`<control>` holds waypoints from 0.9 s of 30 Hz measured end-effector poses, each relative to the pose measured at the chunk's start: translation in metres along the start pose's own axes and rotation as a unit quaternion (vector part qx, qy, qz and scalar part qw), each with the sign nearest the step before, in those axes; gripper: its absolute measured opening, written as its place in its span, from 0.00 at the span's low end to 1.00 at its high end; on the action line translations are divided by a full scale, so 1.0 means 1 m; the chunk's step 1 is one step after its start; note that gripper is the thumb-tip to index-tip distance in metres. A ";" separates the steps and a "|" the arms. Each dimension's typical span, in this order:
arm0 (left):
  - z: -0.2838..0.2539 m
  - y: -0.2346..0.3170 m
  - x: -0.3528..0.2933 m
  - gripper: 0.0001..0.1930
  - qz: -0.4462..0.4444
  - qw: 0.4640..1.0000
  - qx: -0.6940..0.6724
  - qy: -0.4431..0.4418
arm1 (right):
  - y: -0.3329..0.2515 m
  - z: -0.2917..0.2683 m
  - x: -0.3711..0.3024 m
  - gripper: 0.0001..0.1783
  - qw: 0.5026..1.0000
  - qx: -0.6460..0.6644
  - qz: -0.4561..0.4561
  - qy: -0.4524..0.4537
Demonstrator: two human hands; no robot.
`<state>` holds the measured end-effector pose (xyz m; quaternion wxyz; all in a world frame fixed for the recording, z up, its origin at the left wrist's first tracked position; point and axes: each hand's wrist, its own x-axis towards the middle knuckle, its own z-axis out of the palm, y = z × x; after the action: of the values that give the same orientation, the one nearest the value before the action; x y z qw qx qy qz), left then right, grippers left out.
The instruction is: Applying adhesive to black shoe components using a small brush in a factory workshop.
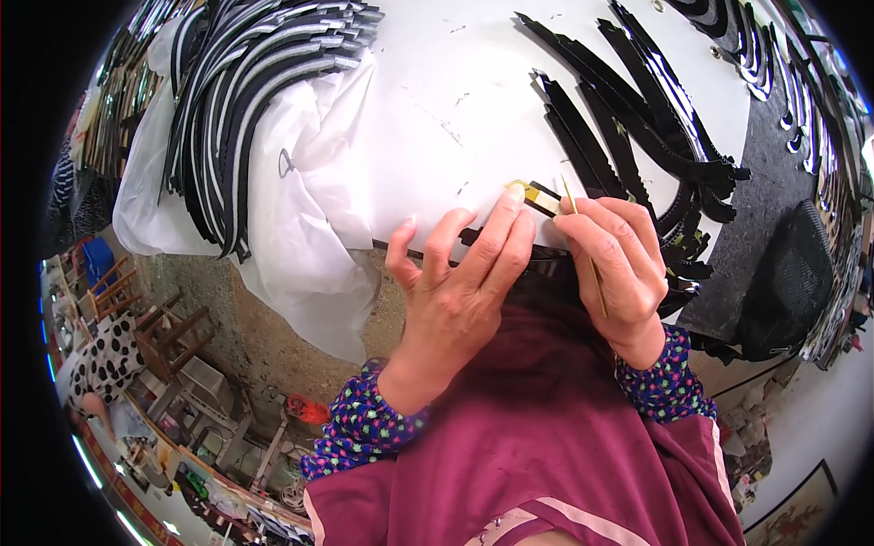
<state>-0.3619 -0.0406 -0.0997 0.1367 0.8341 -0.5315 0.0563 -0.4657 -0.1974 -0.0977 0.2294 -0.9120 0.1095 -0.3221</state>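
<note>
My right hand (617, 250) pinches a thin gold-coloured pointed rod (596, 284), slanting with its tip up beyond the fingers. Spread over the near edge of the white table, my left hand (473, 268) presses a fingertip by a small yellow piece (521, 189). That yellow piece lies at the end of a short black strip (544, 197), between my two hands. Part of the strip is hidden under the fingers. Long black strips (578, 141) lie just beyond my right hand, some with toothed edges.
A pile of curved black and grey strips (246, 100) rests on white plastic sheeting (319, 173) at the left. A black mesh bag (787, 282) sits at the right on a dark surface. Wooden stools (173, 332) stand on the floor, and another person (105, 359) is at the far left.
</note>
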 end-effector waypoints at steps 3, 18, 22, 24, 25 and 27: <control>-0.001 0.000 0.000 0.23 0.005 1.000 -0.001 0.000 | 0.001 -0.001 0.001 0.18 1.000 0.023 0.020 0.004; -0.002 0.000 0.001 0.25 0.004 1.000 0.004 -0.003 | 0.000 -0.001 0.000 0.19 1.000 0.020 0.015 0.005; -0.002 0.000 0.000 0.25 0.008 1.000 0.011 -0.011 | 0.000 0.000 0.000 0.18 1.000 0.015 0.010 0.005; -0.002 0.000 0.000 0.25 0.005 1.000 0.011 -0.011 | 0.000 -0.001 0.001 0.18 1.000 0.014 0.010 0.006; -0.002 0.000 0.000 0.25 0.005 1.000 0.011 -0.011 | 0.000 -0.001 0.001 0.18 1.000 0.012 0.010 0.006; -0.002 -0.001 0.000 0.26 0.013 1.000 0.018 -0.009 | 0.000 -0.001 0.000 0.18 1.000 0.014 0.011 0.006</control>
<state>-0.3612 -0.0397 -0.0982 0.1159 0.8299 -0.5424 0.0599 -0.4658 -0.1976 -0.0969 0.2447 -0.9056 0.1164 -0.3262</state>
